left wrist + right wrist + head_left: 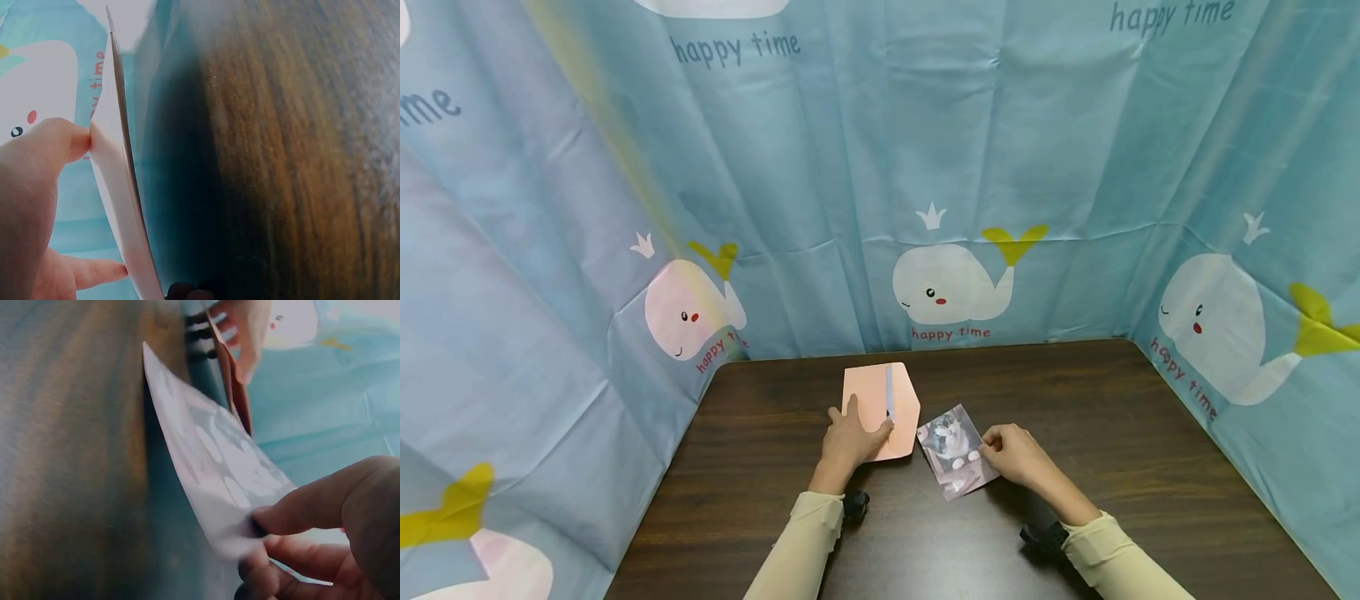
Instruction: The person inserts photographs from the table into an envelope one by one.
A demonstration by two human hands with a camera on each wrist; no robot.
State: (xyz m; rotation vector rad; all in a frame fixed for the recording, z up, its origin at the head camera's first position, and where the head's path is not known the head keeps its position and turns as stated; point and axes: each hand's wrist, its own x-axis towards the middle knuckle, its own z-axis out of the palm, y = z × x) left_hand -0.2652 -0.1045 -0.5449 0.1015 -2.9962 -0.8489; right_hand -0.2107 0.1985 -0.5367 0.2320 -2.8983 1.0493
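Note:
A peach paper envelope (863, 383) is in my left hand (844, 439), its pointed flap spread open to the right and a grey strip along the flap's base. Seen from the left wrist, the thumb (76, 142) presses on the envelope's upper face, while dark fingertips show beneath its edge. My right hand (1017, 454) pinches a glossy picture card (946, 442) by its right corner, between thumb and fingers. A furry animal with pale paws is printed on the card. In the right wrist view the card (194, 444) tilts up off the tabletop, overlapping the envelope behind it.
Both hands work over a dark wood-grain table (760, 425). Light blue curtains (820, 183) with whale prints hang behind it and along both sides. Each wrist wears a black strapped device, such as the right wrist camera (1043, 537).

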